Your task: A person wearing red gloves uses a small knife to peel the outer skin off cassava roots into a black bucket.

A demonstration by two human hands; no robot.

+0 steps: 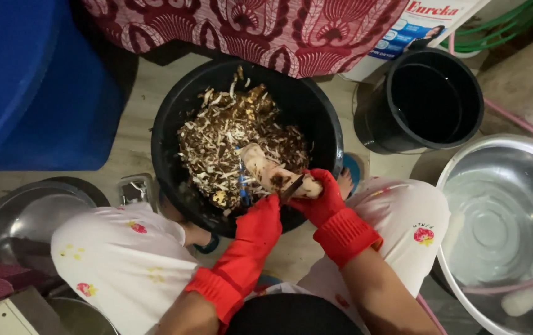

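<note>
I see the long pale peeled root lying just above the centre of the frame, over the black round plastic basin. Its long axis runs diagonally, from a rounded free end pointing toward the upper left down to the lower right, where it disappears into my right hand. The root is cream-coloured and mostly stripped, with a dark brown patch left near the held end.

My right hand, in a red rubber glove, is clamped around the lower right end of the root, wrist bent inward and forearm coming up from the bottom right. My left hand, also in a red glove, sits just left of it with its fingers closed on a dark-bladed knife, whose blade rests against the brown patch. The left forearm rises from the bottom centre.

Under the root, the basin holds a heap of brown and pale peelings. A black plastic bucket stands at the upper right, and a wide shiny steel bowl with water sits at the right edge.
</note>
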